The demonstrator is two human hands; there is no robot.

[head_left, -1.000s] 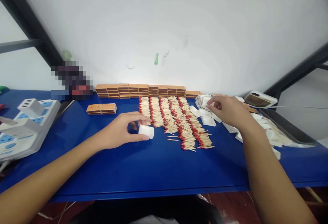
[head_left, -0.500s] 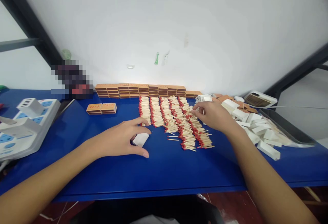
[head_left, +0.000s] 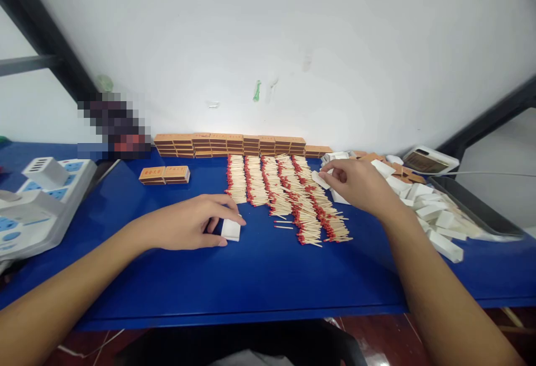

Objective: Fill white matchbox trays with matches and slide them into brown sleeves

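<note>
My left hand (head_left: 188,223) rests on the blue table (head_left: 259,276), fingers curled round a small white matchbox tray (head_left: 231,229) that lies on the surface. Just right of it lie rows of red-tipped matches (head_left: 288,195). My right hand (head_left: 360,184) hovers at the right edge of the matches, thumb and fingers pinching a white tray (head_left: 320,179) beside the pile of white trays (head_left: 427,209).
Stacked orange matchboxes (head_left: 230,146) line the wall, with two more (head_left: 164,175) set apart at the left. A white power strip (head_left: 37,198) sits far left. A dark tray (head_left: 473,207) and a white device (head_left: 431,160) lie at the right.
My left hand has set its white tray down flat on the table and still covers it. My right hand swept over the matches and back to the tray pile, now pinching a tray.
</note>
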